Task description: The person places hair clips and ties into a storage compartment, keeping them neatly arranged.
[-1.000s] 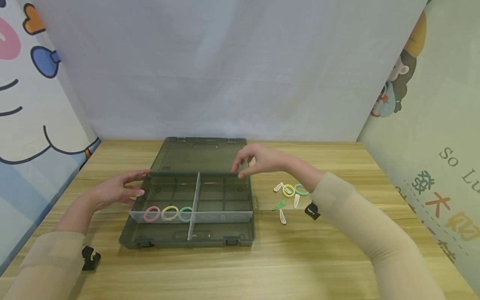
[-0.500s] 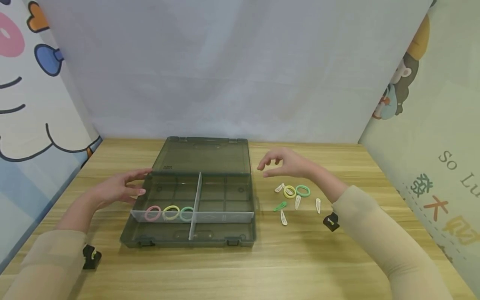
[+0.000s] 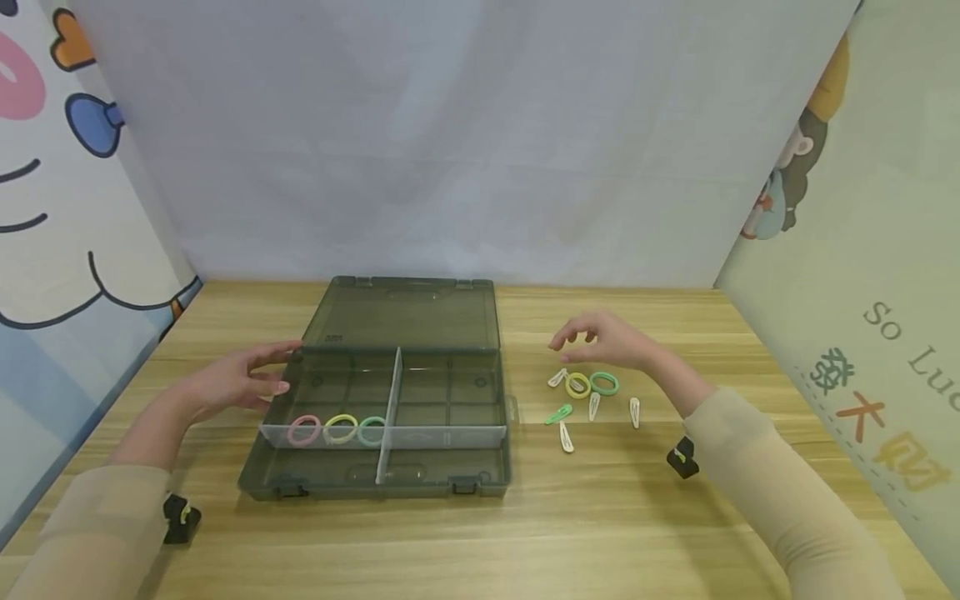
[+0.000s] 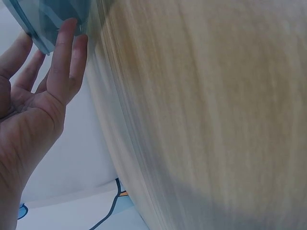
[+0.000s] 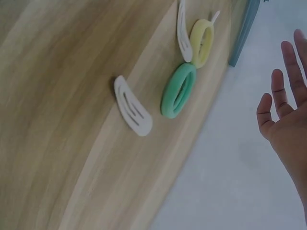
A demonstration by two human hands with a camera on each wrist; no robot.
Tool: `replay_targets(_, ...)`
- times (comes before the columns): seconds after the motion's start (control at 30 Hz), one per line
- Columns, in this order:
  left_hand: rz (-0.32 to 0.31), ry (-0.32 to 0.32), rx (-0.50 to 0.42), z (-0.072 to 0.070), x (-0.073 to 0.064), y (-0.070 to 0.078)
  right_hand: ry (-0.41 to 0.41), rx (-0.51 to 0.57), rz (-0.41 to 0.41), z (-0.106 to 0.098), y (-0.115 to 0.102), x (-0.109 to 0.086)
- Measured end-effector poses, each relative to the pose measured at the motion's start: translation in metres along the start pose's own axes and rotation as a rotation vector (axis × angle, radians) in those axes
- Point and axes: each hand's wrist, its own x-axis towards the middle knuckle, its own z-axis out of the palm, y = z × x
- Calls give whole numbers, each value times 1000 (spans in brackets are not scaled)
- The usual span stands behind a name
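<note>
A dark see-through storage box (image 3: pixel 450 387) lies on the table with its lid folded back. Pink (image 3: pixel 304 430), yellow (image 3: pixel 341 428) and green (image 3: pixel 371 430) hair ties sit in its back left compartment, against the divider. My left hand (image 3: pixel 228 383) touches the box's left side with loose fingers, also seen in the left wrist view. In the air right of the box hangs my right hand (image 3: pixel 607 340), holding nothing, fingers loosely bent. Below it on the table are a yellow hair tie (image 3: pixel 577 386), a green hair tie (image 3: pixel 604 383), a green hair clip (image 3: pixel 558 414) and several white hair clips (image 3: pixel 566 437).
Pale dividers (image 3: pixel 450 436) split the box into compartments. The wooden table (image 3: pixel 585 525) meets a plain pale cloth (image 3: pixel 465 167) at the back. Printed panels stand at the left and right.
My right hand has moved from over the box rightwards and lower, to above the loose hair ties and clips. My left hand stays at the box's side.
</note>
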Motion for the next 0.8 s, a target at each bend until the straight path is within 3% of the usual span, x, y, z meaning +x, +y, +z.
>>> replay_targets(0.5, 14, -9, -5, -1, -2, -1, -42, 26, 131, 6, 26, -15)
replay_targets(0.8, 17, -7, -4, -2, -1, -4, -114, 75, 132, 12, 43, -15)
